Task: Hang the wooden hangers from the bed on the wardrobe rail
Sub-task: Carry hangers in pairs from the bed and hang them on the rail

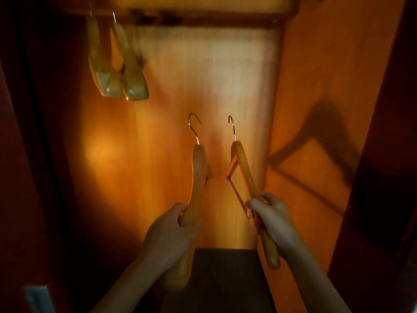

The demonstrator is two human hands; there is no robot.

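The left hand is curled round the lower arm of the left hanger. The right hand clasps the right hanger by one arm, with its thin crossbar seemingly caught in the same grip. Below the wrists lies a dark floor.

Both hangers stand upright inside the wardrobe, side by side but apart, and well below the rail. The left hook opens to the right, while the right hook has its tip to the left.

The carrying looks done, and the step in hand is the lift to the rail. That calls for raising both arms and tipping each hook over the bar. Since the hooks face opposite ways, one wrist probably has to turn.

Behind the hangers is the lit back panel. The side wall stands close on the right and bears a hanger's shadow, so the right hanger has little room to swing.

At upper left a hung pair already occupies that end. The rail beyond is blurred, but the stretch to the right of the pair looks free.
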